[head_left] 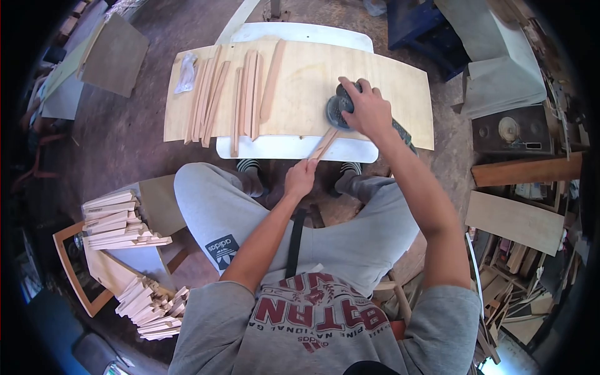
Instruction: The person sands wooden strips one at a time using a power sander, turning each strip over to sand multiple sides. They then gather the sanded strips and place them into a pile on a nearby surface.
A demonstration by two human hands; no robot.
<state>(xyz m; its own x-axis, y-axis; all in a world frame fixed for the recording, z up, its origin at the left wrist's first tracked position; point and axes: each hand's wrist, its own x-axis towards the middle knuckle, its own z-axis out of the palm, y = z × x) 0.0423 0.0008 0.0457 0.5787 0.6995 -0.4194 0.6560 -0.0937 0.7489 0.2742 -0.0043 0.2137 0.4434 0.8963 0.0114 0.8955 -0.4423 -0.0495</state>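
Note:
My right hand (370, 114) is wrapped round a dark green power sander (337, 111), its round pad over the plywood board. The sander's rear part sticks out beyond my wrist. In front of me, my left hand (301, 177) grips the near end of a narrow wooden strip (323, 144). The strip slants up to the right across the board's near edge, and its far end reaches the sander's edge. Whether the pad touches the strip is not clear. On the left half of the plywood board (306, 81) lie several similar wooden strips (251, 94).
The board rests on a white table (269, 148). A clear plastic bag (185, 73) lies at its left end. Piles of cut wood strips (112, 219) stand at my lower left, beside a wooden frame (100, 304). Boards, a speaker box (509, 130) and scrap wood crowd the right side.

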